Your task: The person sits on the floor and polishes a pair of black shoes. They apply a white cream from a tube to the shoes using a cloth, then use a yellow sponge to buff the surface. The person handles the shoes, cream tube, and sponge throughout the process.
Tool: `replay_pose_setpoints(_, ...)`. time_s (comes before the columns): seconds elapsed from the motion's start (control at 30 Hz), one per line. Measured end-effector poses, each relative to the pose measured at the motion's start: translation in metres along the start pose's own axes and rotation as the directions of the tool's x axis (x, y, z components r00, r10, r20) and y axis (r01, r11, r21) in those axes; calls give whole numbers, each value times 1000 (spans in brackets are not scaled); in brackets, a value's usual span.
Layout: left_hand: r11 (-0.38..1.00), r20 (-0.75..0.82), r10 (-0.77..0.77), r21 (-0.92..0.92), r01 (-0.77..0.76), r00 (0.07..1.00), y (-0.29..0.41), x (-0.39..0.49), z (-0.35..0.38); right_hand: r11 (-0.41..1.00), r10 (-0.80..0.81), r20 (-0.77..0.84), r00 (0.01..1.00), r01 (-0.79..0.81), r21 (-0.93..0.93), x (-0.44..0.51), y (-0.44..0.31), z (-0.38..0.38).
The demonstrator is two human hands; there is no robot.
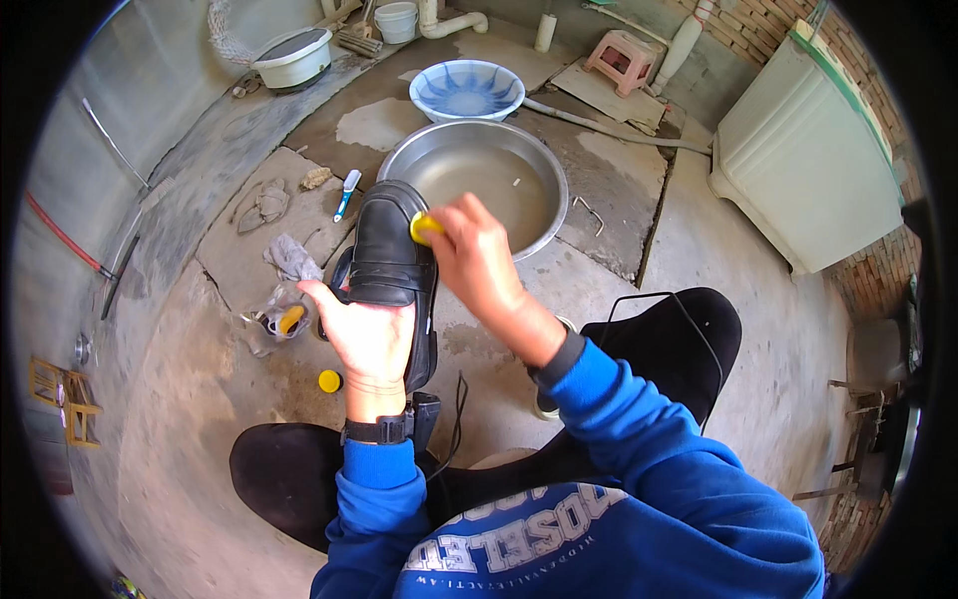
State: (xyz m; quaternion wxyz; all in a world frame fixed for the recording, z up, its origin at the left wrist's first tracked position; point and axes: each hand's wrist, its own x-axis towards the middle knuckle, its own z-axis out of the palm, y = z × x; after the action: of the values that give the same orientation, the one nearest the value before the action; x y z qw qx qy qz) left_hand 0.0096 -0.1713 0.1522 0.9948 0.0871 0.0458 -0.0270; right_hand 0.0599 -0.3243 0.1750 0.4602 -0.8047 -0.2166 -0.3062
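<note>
The fingers of my left hand [374, 337] reach into the opening of a black leather loafer [382, 232], which hides them; the palm faces up and the thumb stands apart. The shoe points away from me, its strap across the instep. Between the fingers of my right hand [475, 254] is a small yellow sponge or applicator [424, 227], pressed against the side of the shoe near the toe. Part of a second black shoe [340, 269] seems to show behind the left edge of the loafer. A round yellow cap [329, 381] lies on the floor by my left wrist.
Beyond the shoe stands a metal basin [486, 180] of water, with a blue-and-white basin [468, 88] behind it. To the left lie a brush [346, 196], a grey cloth [292, 258] and a plastic bag [273, 322]. A pink stool [623, 60] and white appliance [812, 157] stand right.
</note>
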Motion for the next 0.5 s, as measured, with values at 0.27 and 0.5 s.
replay_pose_setpoints(0.27, 999, 28, -32, -33, 33, 999, 11, -3, -4, 990, -33, 152, 988, 11, 143, -37, -22, -14)
replay_pose_setpoints(0.5, 988, 209, -105, -92, 126, 972, 16, -1, -15, 996, 20, -8, 1000, -19, 92, 25, -7, 2)
